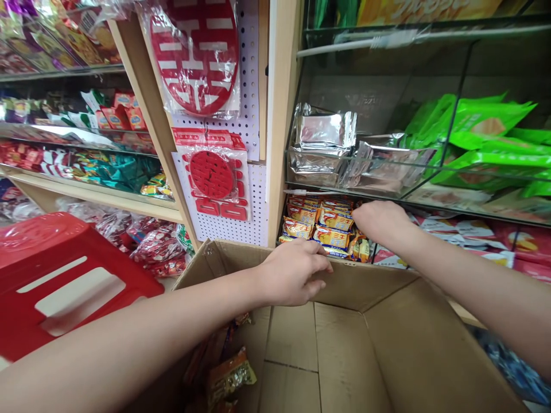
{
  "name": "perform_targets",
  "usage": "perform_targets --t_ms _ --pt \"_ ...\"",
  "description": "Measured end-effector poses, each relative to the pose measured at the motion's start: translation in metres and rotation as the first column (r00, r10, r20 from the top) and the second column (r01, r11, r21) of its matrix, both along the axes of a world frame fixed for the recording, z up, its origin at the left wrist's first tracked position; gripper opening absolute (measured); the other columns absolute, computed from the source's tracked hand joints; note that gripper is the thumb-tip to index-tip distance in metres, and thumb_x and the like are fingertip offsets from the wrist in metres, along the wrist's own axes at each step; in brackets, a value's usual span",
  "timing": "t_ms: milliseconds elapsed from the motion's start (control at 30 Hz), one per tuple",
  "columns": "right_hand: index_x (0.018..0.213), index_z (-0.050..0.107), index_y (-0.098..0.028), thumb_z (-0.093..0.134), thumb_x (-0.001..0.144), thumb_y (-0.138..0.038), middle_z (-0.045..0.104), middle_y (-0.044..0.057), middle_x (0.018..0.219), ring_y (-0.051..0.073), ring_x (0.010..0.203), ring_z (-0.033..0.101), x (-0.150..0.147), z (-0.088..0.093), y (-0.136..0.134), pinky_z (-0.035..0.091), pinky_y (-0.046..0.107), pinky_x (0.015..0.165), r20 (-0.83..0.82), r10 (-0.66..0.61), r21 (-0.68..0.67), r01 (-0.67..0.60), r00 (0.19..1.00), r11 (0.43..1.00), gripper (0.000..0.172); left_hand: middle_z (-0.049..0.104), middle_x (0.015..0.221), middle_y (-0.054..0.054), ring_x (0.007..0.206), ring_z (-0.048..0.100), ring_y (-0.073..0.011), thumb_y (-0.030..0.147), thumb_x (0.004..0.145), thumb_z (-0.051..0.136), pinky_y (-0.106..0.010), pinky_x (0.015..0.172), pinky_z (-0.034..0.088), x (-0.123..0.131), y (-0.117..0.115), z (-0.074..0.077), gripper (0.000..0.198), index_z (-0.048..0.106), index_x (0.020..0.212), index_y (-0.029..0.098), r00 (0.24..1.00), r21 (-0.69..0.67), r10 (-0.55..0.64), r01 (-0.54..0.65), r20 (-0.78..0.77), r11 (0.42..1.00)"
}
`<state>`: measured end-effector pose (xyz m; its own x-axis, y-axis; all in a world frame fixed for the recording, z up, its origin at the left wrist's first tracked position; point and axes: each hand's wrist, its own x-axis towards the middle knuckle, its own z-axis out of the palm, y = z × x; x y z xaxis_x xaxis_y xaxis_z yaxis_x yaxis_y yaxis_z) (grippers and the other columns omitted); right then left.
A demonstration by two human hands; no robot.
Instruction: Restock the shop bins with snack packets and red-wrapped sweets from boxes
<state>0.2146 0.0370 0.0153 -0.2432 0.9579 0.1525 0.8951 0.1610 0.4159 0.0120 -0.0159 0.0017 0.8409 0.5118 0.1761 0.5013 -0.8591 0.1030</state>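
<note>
your left hand (pixel 297 272) over far edge of cardboard box (pixel 430 338), grip slightly spread, fingers bent. your right hand (pixel 381 222) at right side of yellow packets (pixel 332 236), fingertips hidden; can't tell whether grip pinches anything. yellow packets in rows just beyond box, below silver packets (pixel 322 131). loose packets (pixel 230 376) inside box, at left.

Shop, with shelves (pixel 107 201) of packaged snacks (pixel 333 237)

And there's 囍 on the big red cutout (pixel 196 57)! Yellow packets (pixel 333 237) show me what looks like 三士, smaller print illegible.
</note>
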Motion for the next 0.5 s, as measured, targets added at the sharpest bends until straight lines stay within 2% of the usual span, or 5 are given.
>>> perform_targets --t_ms 133,267,367,433,500 --pt "0.079 0.064 -0.009 0.039 0.074 -0.004 0.064 0.016 0.080 0.029 0.077 0.062 0.002 0.000 -0.002 0.045 0.035 0.058 0.009 -0.031 -0.016 0.032 0.999 0.999 0.026 0.057 0.104 -0.008 0.094 0.052 -0.0212 0.027 0.073 0.051 -0.035 0.082 0.042 -0.001 0.000 -0.003 0.027 0.061 0.096 0.017 1.000 0.023 -0.002 0.002 0.013 1.000" --pt "0.091 0.056 -0.010 0.034 0.078 -0.005 0.062 0.015 0.088 0.027 0.072 0.062 0.011 -0.007 -0.009 0.043 0.032 0.052 0.008 -0.019 0.072 0.019 1.000 0.997 0.026 0.057 0.102 -0.008 0.093 0.052 -0.0214 0.027 0.074 0.052 -0.036 0.081 0.043 -0.003 0.000 -0.004 0.026 0.061 0.096 0.018 1.000 0.033 -0.004 0.004 0.015 0.999" --pt "0.095 0.052 -0.012 0.034 0.079 -0.006 0.058 0.014 0.095 0.024 0.064 0.062 0.014 -0.013 -0.023 0.038 0.027 0.044 0.028 -0.031 0.154 0.026 0.999 0.988 0.025 0.055 0.105 -0.008 0.095 0.051 -0.0206 0.023 0.075 0.049 -0.034 0.082 0.042 -0.003 -0.002 -0.002 0.025 0.060 0.097 0.018 0.996 0.046 -0.019 0.015 0.086 0.999" --pt "0.092 0.052 -0.013 0.035 0.080 -0.009 0.057 0.012 0.094 0.020 0.058 0.060 0.010 -0.017 -0.037 0.031 0.024 0.040 0.027 -0.002 0.213 -0.004 1.000 0.977 0.020 0.056 0.102 -0.008 0.093 0.052 -0.0178 0.019 0.077 0.045 -0.030 0.082 0.042 -0.002 -0.006 0.001 0.024 0.060 0.095 0.017 0.986 0.038 -0.109 0.105 0.127 0.994" --pt "0.086 0.052 -0.015 0.037 0.082 -0.013 0.057 0.009 0.088 0.017 0.055 0.057 0.001 -0.018 -0.054 0.026 0.024 0.039 -0.006 0.101 0.227 -0.097 0.995 0.969 0.016 0.060 0.093 -0.006 0.084 0.055 -0.0144 0.016 0.076 0.044 -0.024 0.075 0.044 -0.001 -0.013 0.000 0.022 0.061 0.091 0.017 0.972 -0.033 -0.226 0.228 0.066 0.973"
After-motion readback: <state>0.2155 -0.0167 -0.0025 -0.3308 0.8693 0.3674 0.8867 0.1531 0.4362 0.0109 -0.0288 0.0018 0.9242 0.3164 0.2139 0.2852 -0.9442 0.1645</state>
